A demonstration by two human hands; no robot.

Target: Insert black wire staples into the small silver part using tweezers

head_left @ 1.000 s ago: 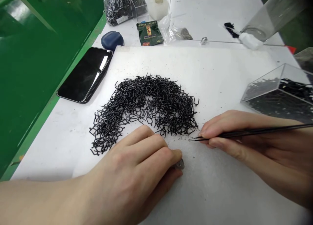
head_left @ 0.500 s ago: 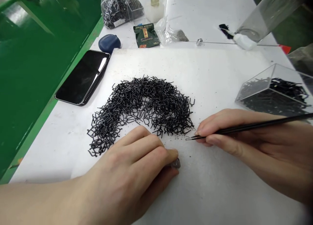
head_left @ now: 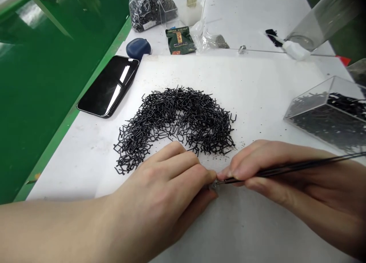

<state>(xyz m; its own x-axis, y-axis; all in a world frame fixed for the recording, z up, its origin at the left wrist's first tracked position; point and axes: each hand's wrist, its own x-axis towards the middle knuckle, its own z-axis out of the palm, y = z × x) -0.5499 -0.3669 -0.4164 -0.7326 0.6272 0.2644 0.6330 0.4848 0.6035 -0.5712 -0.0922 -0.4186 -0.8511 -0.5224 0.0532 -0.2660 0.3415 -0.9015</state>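
Two bare hands of ours meet below the curved heap of small bent black pieces (head_left: pixel 177 106) on the white work surface (head_left: pixel 257 225). Our left hand (head_left: pixel 168 190) pinches a small, shiny, clear-grey part (head_left: pixel 214 185), mostly hidden by the fingers. Our right hand (head_left: pixel 286 171) grips slim black tweezers (head_left: pixel 281 170), their tips at that part; whether they clasp anything, we cannot tell.
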